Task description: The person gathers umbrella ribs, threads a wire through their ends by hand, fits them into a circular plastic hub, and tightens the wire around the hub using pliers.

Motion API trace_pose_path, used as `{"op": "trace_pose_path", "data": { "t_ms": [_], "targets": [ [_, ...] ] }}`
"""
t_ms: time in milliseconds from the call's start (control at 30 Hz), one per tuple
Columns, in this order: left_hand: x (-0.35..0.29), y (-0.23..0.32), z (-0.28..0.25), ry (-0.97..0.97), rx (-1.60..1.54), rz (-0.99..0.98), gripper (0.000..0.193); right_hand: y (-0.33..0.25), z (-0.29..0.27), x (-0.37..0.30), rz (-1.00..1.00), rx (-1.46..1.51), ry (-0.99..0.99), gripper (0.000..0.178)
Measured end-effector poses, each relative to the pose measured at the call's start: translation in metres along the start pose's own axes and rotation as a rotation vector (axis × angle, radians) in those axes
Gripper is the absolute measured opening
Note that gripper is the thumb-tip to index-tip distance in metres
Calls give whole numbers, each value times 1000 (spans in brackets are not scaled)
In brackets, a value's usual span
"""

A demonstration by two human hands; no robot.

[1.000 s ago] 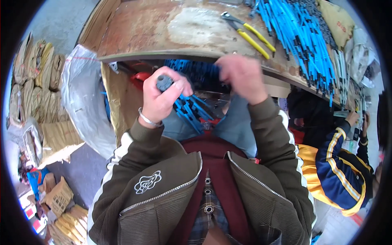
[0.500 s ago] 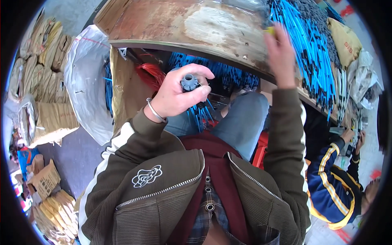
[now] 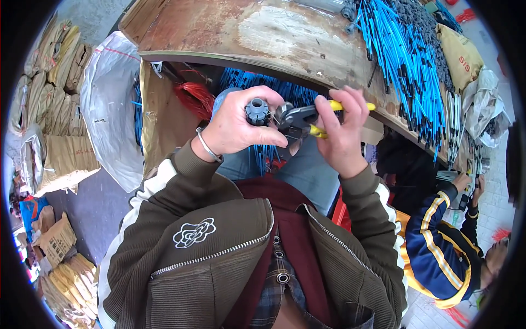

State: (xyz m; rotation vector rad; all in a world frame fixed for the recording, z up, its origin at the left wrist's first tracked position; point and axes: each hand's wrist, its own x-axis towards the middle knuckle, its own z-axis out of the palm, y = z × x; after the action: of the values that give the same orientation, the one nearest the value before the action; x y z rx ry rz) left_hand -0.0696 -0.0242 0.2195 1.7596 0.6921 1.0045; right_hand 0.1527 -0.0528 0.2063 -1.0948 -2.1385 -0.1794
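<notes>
My left hand is closed around a grey plastic cylindrical fitting, with a round hole at its top and slots around its rim. In my right hand are pliers with yellow handles and a dark metal head. Their jaws point left, close beside the fitting, between it and my left fingertips. Thin wire-like strands seem to stick out there; whether the jaws grip them I cannot tell. Both hands are above my lap, just in front of the bench edge.
A worn wooden bench spans the front. Blue rods with black ends and dark small parts pile up on its right. More blue rods and a red bundle lie beneath. White sacking hangs left. A co-worker sits at the right.
My right hand has come back from the bench top with the pliers, toward the fitting in my left hand. My left hand has stayed nearly in place.
</notes>
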Motion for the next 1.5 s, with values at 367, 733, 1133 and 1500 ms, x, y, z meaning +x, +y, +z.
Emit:
{"op": "trace_pose_path", "data": {
  "t_ms": [367, 733, 1133, 1500],
  "targets": [
    [15, 0, 2, 61, 49, -128, 39, 1, -19, 17, -126, -125, -34, 42],
    [-6, 12, -9, -315, -41, 32, 41, 4, -69, 31, 429, 939, -1271, 50],
    [-1, 9, -12, -262, -79, -31, 46, -2, -63, 0, 534, 1163, -1353, 48],
    [-7, 0, -9, -103, -27, -5, 40, -6, -66, 25, -25, 196, -566, 60]
  ]
}}
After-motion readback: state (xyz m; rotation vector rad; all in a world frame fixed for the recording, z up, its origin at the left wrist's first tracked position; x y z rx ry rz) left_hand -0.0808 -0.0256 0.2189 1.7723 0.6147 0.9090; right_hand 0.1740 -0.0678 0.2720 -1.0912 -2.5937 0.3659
